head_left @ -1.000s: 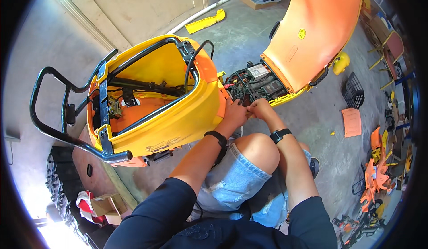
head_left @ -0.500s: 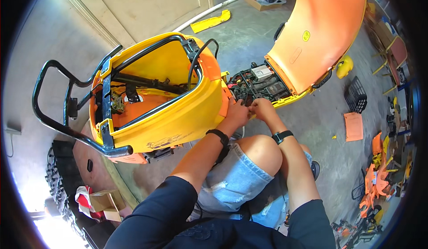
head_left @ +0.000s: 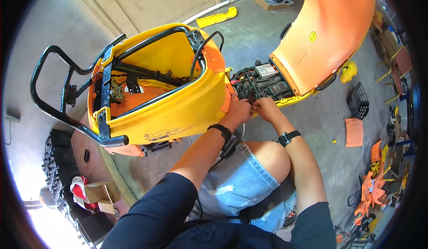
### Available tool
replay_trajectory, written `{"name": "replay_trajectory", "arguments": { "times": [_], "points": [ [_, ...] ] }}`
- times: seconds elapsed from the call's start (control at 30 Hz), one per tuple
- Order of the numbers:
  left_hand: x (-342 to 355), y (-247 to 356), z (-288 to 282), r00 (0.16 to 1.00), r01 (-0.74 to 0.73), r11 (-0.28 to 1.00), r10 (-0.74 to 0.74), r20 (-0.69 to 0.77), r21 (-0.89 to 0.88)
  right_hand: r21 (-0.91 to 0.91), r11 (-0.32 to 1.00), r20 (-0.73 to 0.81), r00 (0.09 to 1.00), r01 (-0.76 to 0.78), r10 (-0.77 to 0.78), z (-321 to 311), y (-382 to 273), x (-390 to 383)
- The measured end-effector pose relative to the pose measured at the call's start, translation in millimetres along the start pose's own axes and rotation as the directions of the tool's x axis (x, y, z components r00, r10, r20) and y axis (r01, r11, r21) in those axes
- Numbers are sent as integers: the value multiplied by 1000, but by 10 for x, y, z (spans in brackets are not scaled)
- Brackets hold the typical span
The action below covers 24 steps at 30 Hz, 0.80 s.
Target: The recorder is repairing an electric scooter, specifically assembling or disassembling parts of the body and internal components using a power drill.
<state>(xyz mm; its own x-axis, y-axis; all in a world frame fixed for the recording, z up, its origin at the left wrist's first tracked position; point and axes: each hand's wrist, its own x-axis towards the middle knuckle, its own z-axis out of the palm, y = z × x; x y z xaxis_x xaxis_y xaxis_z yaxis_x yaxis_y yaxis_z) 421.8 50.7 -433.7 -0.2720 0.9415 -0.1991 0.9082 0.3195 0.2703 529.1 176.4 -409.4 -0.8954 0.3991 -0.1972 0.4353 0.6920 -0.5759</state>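
A yellow and orange scooter body (head_left: 178, 106) stands on the concrete floor with its seat off, showing black frame tubes and wiring inside. Its open floor compartment (head_left: 261, 82) holds black boxes and tangled wires. My left hand (head_left: 238, 111) and my right hand (head_left: 266, 108) are close together at the near edge of that compartment, fingers curled on something small among the wires; I cannot tell what. Both wrists carry black bands. I am crouched, a bare knee under my arms.
An orange front panel (head_left: 325, 30) rises behind the compartment. A black crate (head_left: 358, 100) and an orange flat piece (head_left: 354, 132) lie on the floor at right, with several orange parts (head_left: 372, 191) farther right. A cardboard box (head_left: 100, 193) sits lower left, a yellow strip (head_left: 216, 17) by the wall.
My hands stay at the compartment's edge with small finger movements. The view has shifted slightly, so the scooter sits a little more to the right.
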Motion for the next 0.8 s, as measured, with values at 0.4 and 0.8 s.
{"name": "replay_trajectory", "arguments": {
  "times": [0.4,0.8],
  "points": [
    [11,-10,-13,1000,13,998,-13,-3,-57,-59,996,-26,997,-67,66,78,30,71],
    [45,33,-109,992,75,994,-67,108,-76,33,981,-70,979,-190,192,241,108,106]
  ]
}}
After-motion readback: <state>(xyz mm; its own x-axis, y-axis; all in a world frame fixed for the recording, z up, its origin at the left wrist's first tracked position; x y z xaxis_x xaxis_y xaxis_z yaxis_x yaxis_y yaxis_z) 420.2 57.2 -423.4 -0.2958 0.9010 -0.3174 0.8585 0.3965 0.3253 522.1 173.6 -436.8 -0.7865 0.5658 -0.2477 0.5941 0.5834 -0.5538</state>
